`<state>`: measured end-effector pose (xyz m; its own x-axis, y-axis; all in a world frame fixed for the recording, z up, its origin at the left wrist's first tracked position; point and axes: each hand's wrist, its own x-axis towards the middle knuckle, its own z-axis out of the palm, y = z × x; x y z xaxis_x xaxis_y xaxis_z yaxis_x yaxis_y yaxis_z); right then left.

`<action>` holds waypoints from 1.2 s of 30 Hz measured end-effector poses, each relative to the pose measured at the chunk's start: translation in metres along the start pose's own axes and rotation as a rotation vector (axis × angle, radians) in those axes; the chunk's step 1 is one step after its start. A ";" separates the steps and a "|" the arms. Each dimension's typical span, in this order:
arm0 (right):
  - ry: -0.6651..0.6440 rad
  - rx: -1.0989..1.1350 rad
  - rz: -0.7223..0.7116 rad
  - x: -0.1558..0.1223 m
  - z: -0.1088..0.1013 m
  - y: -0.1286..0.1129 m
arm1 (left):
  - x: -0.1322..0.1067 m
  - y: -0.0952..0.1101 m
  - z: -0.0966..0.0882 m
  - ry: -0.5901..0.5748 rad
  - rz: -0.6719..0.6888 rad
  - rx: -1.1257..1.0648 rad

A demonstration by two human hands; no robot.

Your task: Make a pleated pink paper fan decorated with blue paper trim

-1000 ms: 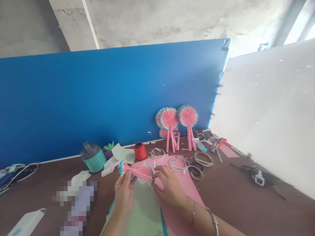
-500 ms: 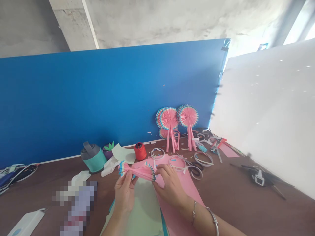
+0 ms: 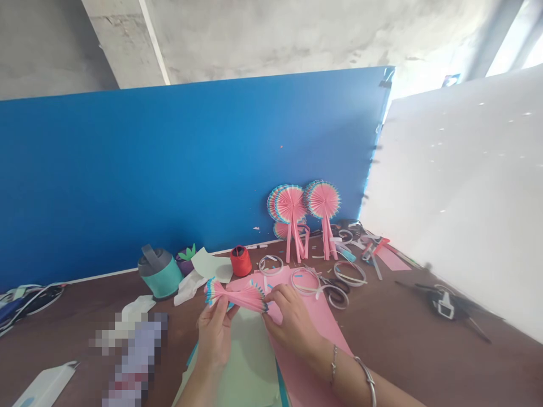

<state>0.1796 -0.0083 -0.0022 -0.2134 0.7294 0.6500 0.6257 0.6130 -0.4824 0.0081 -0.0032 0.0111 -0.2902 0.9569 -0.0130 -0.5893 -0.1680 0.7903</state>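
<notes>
A pleated pink paper fan (image 3: pixel 241 296) with blue-and-white tips is held up in front of me, pinched narrow near its middle and spread at both ends. My left hand (image 3: pixel 215 330) grips it around the narrow part, thumb on the near side. At the fan's right end, the fingers of my right hand (image 3: pixel 291 319) pinch the pleats. Below lie a pale green paper sheet (image 3: pixel 248 356) and a pink paper sheet (image 3: pixel 316 333), with blue edges showing between them.
Finished pink paper fans (image 3: pixel 324 200) lean on the blue partition (image 3: pixel 169 169). Also here are a red thread spool (image 3: pixel 241 262), a teal container (image 3: pixel 160 277), scissors (image 3: pixel 335 294), tape rings (image 3: pixel 350 273), a red-handled tool (image 3: pixel 375 249), a black cord with a white clip (image 3: pixel 445 305) and a white device (image 3: pixel 46 387).
The view has shifted very slightly. Both hands keep nearly the same hold on the pleated paper fan, with hardly any movement of the right fingers.
</notes>
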 end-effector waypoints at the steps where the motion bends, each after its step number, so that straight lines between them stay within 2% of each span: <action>1: -0.001 0.004 0.004 0.000 0.000 0.000 | 0.000 0.000 0.000 -0.004 -0.004 0.004; 10: -0.024 0.023 0.002 0.000 0.001 0.000 | 0.000 -0.001 -0.001 -0.021 0.008 0.048; 20: -0.015 0.078 0.024 -0.001 0.002 0.002 | 0.000 -0.003 -0.001 0.037 0.063 0.108; 32: -0.020 0.041 0.023 -0.002 0.004 0.004 | -0.004 -0.003 -0.001 -0.012 0.084 0.175; 36: -0.024 0.053 0.065 -0.002 0.005 0.004 | -0.004 -0.002 0.000 -0.006 0.074 0.145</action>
<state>0.1786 -0.0060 -0.0089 -0.1924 0.7747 0.6023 0.5986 0.5790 -0.5535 0.0102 -0.0066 0.0090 -0.3238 0.9447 0.0522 -0.4510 -0.2027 0.8692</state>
